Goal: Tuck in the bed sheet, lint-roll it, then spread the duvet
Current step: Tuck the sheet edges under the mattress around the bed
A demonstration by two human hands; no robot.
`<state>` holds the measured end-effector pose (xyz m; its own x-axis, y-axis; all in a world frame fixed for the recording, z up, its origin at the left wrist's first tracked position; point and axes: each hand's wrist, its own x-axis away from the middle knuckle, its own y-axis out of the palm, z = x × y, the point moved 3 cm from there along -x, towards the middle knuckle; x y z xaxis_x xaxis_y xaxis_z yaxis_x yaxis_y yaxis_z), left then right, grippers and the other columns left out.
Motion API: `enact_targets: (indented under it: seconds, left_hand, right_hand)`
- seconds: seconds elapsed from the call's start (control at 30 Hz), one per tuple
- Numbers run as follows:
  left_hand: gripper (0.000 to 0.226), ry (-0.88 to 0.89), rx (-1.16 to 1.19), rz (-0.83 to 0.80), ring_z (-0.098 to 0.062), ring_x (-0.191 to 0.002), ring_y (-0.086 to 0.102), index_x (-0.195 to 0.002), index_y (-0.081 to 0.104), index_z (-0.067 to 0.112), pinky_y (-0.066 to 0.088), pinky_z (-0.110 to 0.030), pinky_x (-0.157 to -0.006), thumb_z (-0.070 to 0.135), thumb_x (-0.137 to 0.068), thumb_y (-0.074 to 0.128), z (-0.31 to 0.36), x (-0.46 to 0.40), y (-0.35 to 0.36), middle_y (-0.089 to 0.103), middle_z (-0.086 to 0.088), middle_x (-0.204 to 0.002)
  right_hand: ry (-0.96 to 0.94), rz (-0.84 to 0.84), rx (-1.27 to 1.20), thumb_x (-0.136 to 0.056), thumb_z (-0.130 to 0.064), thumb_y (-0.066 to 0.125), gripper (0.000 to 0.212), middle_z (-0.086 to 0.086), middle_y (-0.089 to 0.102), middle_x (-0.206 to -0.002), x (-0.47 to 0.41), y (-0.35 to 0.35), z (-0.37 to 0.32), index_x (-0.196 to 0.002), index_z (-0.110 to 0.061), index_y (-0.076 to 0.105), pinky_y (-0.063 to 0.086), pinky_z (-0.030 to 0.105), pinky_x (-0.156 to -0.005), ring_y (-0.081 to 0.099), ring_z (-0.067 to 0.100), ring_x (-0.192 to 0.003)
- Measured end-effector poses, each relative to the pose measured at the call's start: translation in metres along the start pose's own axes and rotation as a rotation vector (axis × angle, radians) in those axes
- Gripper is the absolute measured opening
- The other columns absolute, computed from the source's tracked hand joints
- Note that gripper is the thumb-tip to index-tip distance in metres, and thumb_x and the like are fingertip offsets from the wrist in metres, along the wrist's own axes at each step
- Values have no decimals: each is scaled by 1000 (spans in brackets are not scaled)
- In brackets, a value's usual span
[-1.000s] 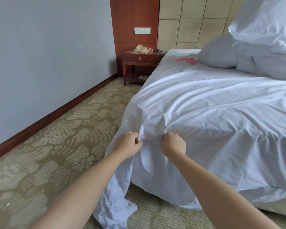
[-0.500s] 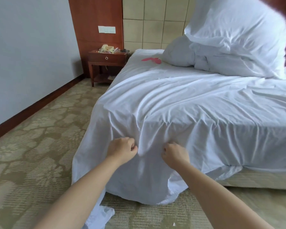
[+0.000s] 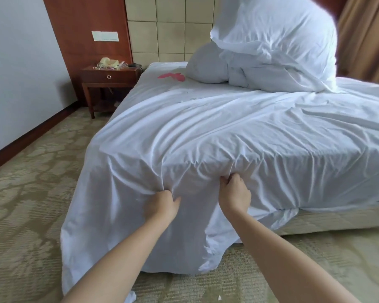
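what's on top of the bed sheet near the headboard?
On the white bed sheet: a pink flat object and the bunched white duvet. Anything beneath the duvet is hidden.

Head-high, downward over bed (image 3: 315,221), seemingly close

You stand on a patterned beige carpet (image 3: 31,193). To your left is a pale wall (image 3: 15,62); ahead, 1 wooden nightstand (image 3: 109,78) with a telephone (image 3: 108,61), a padded headboard (image 3: 162,29) and a brown curtain (image 3: 368,36).
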<state>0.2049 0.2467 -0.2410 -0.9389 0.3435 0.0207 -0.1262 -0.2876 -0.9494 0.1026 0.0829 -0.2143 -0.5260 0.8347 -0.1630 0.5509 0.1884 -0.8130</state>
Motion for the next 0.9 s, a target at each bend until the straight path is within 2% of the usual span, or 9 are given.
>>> enact_targets:
  seconds: [0.13, 0.23, 0.37, 0.53, 0.63, 0.7, 0.8, 0.83, 0.9]
  left_hand:
    - [30, 28, -22, 58, -33, -103, 64, -104, 66, 11, 50, -34, -79, 29, -98, 42, 8, -2, -8, 67, -12, -108]
    - [27, 101, -47, 39, -33, -99, 63, -98, 64, 10, 48, -33, -76, 26, -94, 43, 14, 6, -8, 67, -13, -105]
    - [26, 247, -87, 14, -29, -94, 64, -84, 61, 14, 44, -28, -69, 34, -92, 46, 30, 18, -10, 68, -8, -97]
    - [49, 325, -38, -30, -22, -94, 65, -92, 66, 15, 46, -26, -72, 60, -89, 47, 54, 25, -9, 69, 0, -96]
    - [60, 339, -7, -87, -20, -102, 63, -106, 66, 16, 49, -28, -81, 69, -84, 47, 60, 24, -2, 67, 3, -108]
    - [59, 369, -62, -103, -19, -109, 60, -116, 63, 19, 47, -28, -84, 66, -85, 49, 58, 23, 1, 64, 4, -118]
    - [50, 389, -157, -114, -21, -114, 58, -121, 60, 18, 46, -28, -87, 55, -88, 53, 50, 19, 2, 62, 0, -123]
    - [49, 374, -162, -125, -22, -114, 58, -120, 60, 18, 46, -28, -88, 53, -88, 53, 47, 18, 4, 62, -1, -123]
    - [51, 342, -147, -148, -22, -114, 58, -121, 59, 17, 46, -29, -89, 54, -87, 55, 45, 18, 9, 61, -1, -123]
  right_hand:
    - [-94, 9, -4, -100, -18, 33, 22, 9, 61, -95, 0, -5, 0, -82, -11, 44, 39, 37, -74, 57, 32, -88]
    - [-208, -38, 107, -95, -14, 36, 23, 3, 50, -76, 11, -12, 9, -72, -14, 36, 31, 33, -58, 51, 28, -71]
    - [-283, -94, 146, -93, -17, 40, 31, 0, 39, -62, 29, -31, 35, -64, -16, 27, 23, 30, -48, 36, 18, -54]
    - [-320, -138, 147, -93, -17, 42, 34, 1, 38, -57, 43, -42, 55, -62, -13, 29, 24, 32, -49, 36, 19, -53]
    - [-358, -172, 178, -93, -20, 42, 31, 1, 41, -59, 39, -43, 52, -64, -12, 33, 23, 31, -48, 40, 22, -58]
    - [-386, -208, 211, -96, -28, 41, 31, 0, 46, -63, 38, -41, 55, -68, -13, 40, 25, 29, -48, 46, 22, -61]
    - [-332, -340, 307, -99, -43, 40, 31, -2, 64, -91, 37, -30, 66, -99, -21, 62, 40, 28, -61, 61, 20, -83]
    - [-259, -368, 315, -99, -42, 42, 34, 0, 65, -101, 35, -26, 72, -112, -18, 62, 42, 29, -67, 62, 21, -90]
    - [-127, -402, 285, -97, -38, 47, 37, 3, 62, -113, 30, -17, 79, -123, -14, 57, 45, 31, -72, 61, 22, -97]
